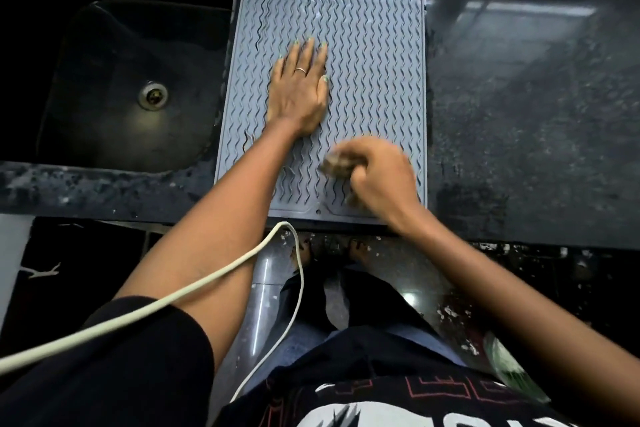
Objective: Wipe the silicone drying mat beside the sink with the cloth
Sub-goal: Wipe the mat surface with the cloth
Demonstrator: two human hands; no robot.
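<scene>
A grey silicone drying mat (377, 55) with wavy ridges lies on the dark counter just right of the sink. My left hand (299, 87) rests flat on the mat's middle, palm down, fingers together and pointing away from me. My right hand (379, 172) is closed around a bunched brownish cloth (337, 163) and presses it on the mat's near right part. The hand and cloth are blurred. Most of the cloth is hidden under my fingers.
A black sink (114, 87) with a metal drain (152, 95) sits left of the mat. Dark speckled counter (526, 114) stretches to the right. A white cable (194, 291) loops over my left forearm near the counter's front edge.
</scene>
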